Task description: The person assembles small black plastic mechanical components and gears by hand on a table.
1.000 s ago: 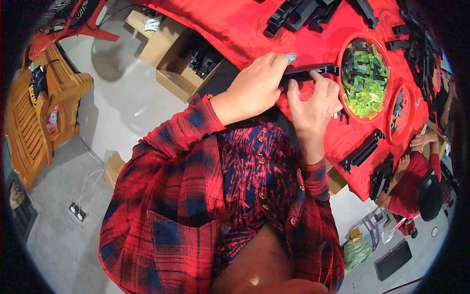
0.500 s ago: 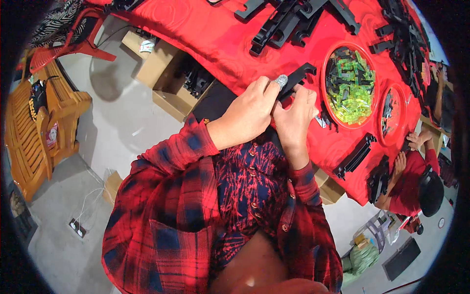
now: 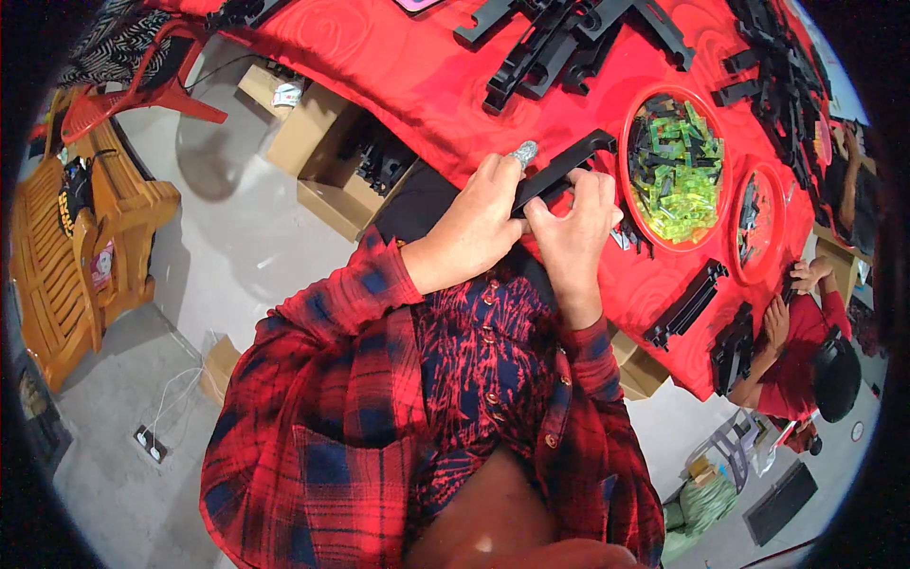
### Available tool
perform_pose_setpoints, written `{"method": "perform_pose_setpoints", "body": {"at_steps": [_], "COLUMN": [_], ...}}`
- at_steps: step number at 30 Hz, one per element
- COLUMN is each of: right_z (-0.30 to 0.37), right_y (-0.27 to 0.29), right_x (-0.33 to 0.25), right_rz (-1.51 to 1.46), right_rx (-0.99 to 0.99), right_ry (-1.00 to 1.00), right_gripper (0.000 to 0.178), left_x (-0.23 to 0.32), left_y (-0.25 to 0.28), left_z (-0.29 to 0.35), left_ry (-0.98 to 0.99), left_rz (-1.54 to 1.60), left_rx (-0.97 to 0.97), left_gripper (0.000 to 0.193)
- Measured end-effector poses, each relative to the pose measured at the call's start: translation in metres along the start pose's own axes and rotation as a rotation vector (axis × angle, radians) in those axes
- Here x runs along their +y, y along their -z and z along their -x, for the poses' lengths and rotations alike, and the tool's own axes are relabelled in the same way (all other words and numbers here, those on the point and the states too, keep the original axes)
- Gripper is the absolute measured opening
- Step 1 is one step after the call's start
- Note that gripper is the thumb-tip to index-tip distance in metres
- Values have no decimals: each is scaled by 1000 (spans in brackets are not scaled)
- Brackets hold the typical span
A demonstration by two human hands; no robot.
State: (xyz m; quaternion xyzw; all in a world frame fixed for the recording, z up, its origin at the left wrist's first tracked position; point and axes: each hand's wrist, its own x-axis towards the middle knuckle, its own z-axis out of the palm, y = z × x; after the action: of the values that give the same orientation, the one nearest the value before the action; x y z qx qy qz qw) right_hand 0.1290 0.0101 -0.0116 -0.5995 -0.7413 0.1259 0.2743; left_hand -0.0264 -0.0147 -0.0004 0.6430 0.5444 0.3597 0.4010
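Between my two hands is a long black plastic part (image 3: 566,171) with a hooked far end, held at the near edge of the red-covered table. My left hand (image 3: 471,228) is closed around its near end, and a crinkled silver piece (image 3: 524,153) shows at one fingertip. My right hand (image 3: 578,223) pinches the part's near side, its fingers bent. Fingers cover the near end, so any small piece there is hidden. Just right of the part's hooked end stands a round red tray (image 3: 627,180) of yellow-green clear pieces and small black ones.
Long black parts (image 3: 540,57) lie piled at the far side, with another heap (image 3: 782,104) at right. A second red tray (image 3: 741,251) holds small pieces. Black strips (image 3: 687,303) lie nearby. Cardboard boxes (image 3: 327,204) stand left, below the table. A co-worker (image 3: 796,356) works at right.
Both hands remain on the black part. The part has turned slightly, showing more of its length, and my left hand's silver-tipped finger has shifted left off it.
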Motion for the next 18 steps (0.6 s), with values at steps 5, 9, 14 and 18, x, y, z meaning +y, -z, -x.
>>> {"method": "perform_pose_setpoints", "body": {"at_steps": [5, 9, 14, 18], "right_z": [1, 2, 3, 0], "right_y": [0, 1, 1, 9], "right_x": [0, 0, -2, -5], "right_rz": [-15, -23, -7, -108], "right_rx": [-4, -1, 8, -93], "right_ry": [3, -1, 17, -51], "right_gripper": [47, 46, 47, 45], "left_x": [1, 0, -3, -7], "left_y": [0, -3, -2, -3], "left_z": [1, 1, 2, -1], "left_ry": [31, 39, 43, -8], "left_rz": [-4, 13, 32, 24], "left_rx": [-8, 5, -8, 40], "left_gripper": [63, 68, 70, 70]}}
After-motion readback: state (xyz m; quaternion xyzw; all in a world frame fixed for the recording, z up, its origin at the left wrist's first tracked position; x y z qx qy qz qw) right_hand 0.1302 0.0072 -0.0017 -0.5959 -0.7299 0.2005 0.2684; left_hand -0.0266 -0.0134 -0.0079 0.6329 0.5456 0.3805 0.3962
